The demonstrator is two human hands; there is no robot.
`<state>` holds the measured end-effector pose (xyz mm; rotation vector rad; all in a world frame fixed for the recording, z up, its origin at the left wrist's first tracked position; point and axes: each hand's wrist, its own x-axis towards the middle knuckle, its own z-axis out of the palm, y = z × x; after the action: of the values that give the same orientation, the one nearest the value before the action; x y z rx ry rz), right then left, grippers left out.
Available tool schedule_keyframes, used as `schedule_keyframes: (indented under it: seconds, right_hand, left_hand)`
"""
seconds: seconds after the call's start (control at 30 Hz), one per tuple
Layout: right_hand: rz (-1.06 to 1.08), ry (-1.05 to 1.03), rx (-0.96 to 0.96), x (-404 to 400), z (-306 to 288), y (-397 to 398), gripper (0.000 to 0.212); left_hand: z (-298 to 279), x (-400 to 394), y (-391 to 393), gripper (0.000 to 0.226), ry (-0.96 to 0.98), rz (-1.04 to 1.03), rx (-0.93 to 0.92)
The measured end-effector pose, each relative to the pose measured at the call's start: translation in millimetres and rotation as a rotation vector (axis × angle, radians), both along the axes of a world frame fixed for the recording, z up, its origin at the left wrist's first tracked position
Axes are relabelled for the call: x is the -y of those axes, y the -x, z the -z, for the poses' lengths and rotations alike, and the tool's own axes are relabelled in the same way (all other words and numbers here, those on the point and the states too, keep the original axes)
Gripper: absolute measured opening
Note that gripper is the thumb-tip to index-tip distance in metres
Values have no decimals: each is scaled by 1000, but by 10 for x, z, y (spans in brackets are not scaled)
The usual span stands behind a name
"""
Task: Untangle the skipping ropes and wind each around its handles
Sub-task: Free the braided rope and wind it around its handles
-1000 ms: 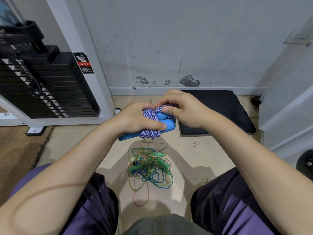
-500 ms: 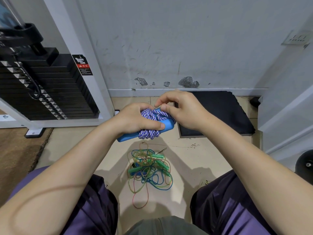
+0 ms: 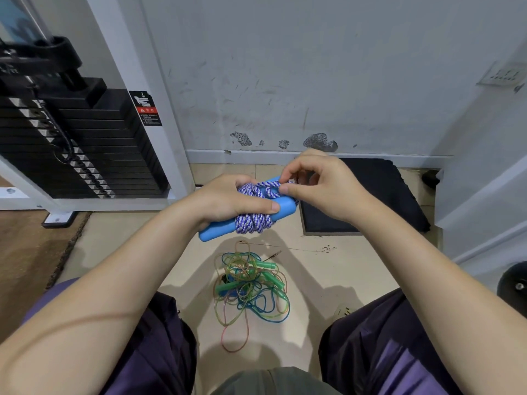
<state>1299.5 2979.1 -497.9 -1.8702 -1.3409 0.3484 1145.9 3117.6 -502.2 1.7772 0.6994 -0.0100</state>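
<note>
Two ropes were in play. The left hand (image 3: 228, 202) gripped the blue handles (image 3: 251, 213) side by side, thumb laid across them, apparently to keep the wound braided rope (image 3: 252, 223) from slipping off. The right hand (image 3: 322, 186) pinched the rope's loose end between thumb and forefinger at the top of the coil, likely to tuck it under a turn and lock the winding; this rope looked nearly finished. The bundle was held above the floor (image 3: 328, 269), between the knees, so both hands could work it freely. The tangle (image 3: 251, 283) of thin green, blue and pinkish cords with green handles lay on the floor below, untouched, seemingly next. A warning sticker (image 3: 146, 108) on the weight stack (image 3: 71, 149) showed a hand pictogram and a red band; its text was too small to read.
</note>
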Motion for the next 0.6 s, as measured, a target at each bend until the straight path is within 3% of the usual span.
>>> schedule_keyframes:
  seconds: [0.13, 0.23, 0.37, 0.6]
  right_hand:
    - [61, -83, 99, -37, 30, 13, 11]
    - [45, -95, 44, -47, 13, 24, 3]
    - [-26, -13, -14, -25, 0, 45, 17]
    - [-86, 34, 55, -44, -11, 47, 11]
  left_hand:
    - [-5, 40, 15, 56, -53, 47, -11]
    - [14, 85, 3, 49, -34, 51, -9]
    - [29, 4, 11, 66, 17, -5, 3]
    - [45, 31, -16, 44, 32, 6, -14]
